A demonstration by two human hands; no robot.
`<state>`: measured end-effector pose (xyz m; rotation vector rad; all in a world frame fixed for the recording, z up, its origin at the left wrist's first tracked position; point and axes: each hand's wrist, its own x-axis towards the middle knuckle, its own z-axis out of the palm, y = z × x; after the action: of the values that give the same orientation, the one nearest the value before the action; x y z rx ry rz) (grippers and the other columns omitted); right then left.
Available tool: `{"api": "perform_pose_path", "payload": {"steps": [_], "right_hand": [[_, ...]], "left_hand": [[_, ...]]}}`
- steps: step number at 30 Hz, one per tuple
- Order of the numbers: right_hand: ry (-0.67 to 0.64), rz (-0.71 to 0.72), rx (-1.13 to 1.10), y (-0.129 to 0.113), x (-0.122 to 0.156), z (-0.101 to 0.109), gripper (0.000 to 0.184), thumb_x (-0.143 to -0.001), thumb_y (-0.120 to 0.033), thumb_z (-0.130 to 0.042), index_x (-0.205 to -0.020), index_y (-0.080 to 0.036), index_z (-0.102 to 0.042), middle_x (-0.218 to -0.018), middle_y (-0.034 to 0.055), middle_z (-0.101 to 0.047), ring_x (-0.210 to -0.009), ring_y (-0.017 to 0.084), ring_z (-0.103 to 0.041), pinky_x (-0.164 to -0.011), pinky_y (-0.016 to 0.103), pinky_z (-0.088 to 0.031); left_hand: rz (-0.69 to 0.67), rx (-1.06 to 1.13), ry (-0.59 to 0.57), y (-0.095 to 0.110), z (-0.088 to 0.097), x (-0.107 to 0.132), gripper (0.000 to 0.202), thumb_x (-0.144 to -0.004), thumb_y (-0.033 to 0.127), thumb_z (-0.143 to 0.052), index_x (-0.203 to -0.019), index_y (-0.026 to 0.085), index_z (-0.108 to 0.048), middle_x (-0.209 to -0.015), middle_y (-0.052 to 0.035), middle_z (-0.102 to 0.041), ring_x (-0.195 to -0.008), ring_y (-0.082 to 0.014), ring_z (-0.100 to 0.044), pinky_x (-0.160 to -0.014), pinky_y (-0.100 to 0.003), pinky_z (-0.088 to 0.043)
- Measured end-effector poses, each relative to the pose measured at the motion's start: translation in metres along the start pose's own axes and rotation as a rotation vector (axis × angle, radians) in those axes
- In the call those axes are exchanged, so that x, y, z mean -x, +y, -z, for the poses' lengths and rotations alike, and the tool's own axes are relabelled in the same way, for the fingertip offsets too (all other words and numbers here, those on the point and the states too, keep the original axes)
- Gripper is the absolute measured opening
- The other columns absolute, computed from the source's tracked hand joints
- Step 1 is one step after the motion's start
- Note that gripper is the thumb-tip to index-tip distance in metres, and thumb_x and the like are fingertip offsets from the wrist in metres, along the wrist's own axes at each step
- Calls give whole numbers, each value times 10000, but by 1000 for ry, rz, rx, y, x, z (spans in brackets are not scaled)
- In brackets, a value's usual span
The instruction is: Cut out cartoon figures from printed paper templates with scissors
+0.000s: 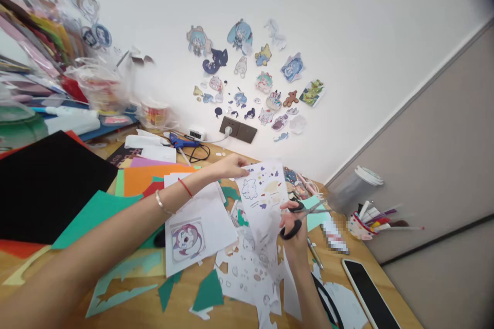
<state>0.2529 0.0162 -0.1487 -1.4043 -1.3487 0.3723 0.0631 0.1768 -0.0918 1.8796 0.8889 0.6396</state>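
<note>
My left hand [230, 165] pinches the top left corner of a printed sheet of small cartoon figures [263, 196] and holds it up over the desk. My right hand [292, 226] grips black-handled scissors [299, 217], thumb and fingers through the loops, with the blades pointing right at the sheet's right edge. Below the sheet lie white cut-out scraps [250, 267] full of holes. A white page with a purple cartoon drawing [188, 240] lies under my left forearm.
Coloured paper sheets, black [46, 185], green [92, 213] and orange [150, 175], cover the wooden desk's left side. A blue glue gun [181, 141] lies near the wall sockets [238, 129]. A phone [368, 293], a pen cup [360, 223] and a lidded cup [355, 187] stand at right. Stickers cover the wall.
</note>
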Motion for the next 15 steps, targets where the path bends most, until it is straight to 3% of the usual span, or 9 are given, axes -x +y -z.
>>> {"api": "perform_pose_path", "payload": {"steps": [4, 8, 11, 15], "right_hand": [[-107, 145, 102, -24, 1, -9, 287, -754, -429, -547, -938, -213, -501, -634, -37, -408, -560, 153, -404, -575, 287, -324], [-252, 163, 146, -57, -15, -24, 287, -728, -402, -612, -934, -218, -533, -654, -30, -438, -577, 149, -411, -564, 273, -319], [-527, 43, 34, -81, -37, -32, 320, -828, -449, -499, -1041, -215, -453, -926, 37, -532, -716, 160, -472, -679, 288, -384], [-705, 14, -70, -97, -57, -42, 387, -889, -545, -299, -1014, -208, -440, -915, 53, -561, -657, 142, -466, -613, 274, -422]], "left_hand": [[-55, 312, 254, 32, 12, 23, 221, -848, 278, -537, -1011, 130, -560, -986, -50, -596, -835, -155, -591, -725, -342, -509], [-86, 640, 460, 51, 16, 38, 234, -850, 253, -533, -1049, 129, -531, -978, -51, -598, -810, -148, -599, -695, -325, -518], [-103, 834, 538, 59, 20, 43, 242, -842, 195, -522, -1075, 134, -501, -1014, -65, -612, -849, -152, -615, -737, -326, -525], [-163, 975, 586, 67, 23, 47, 231, -779, 156, -552, -1007, 181, -521, -1084, -59, -634, -947, -149, -618, -827, -263, -516]]}}
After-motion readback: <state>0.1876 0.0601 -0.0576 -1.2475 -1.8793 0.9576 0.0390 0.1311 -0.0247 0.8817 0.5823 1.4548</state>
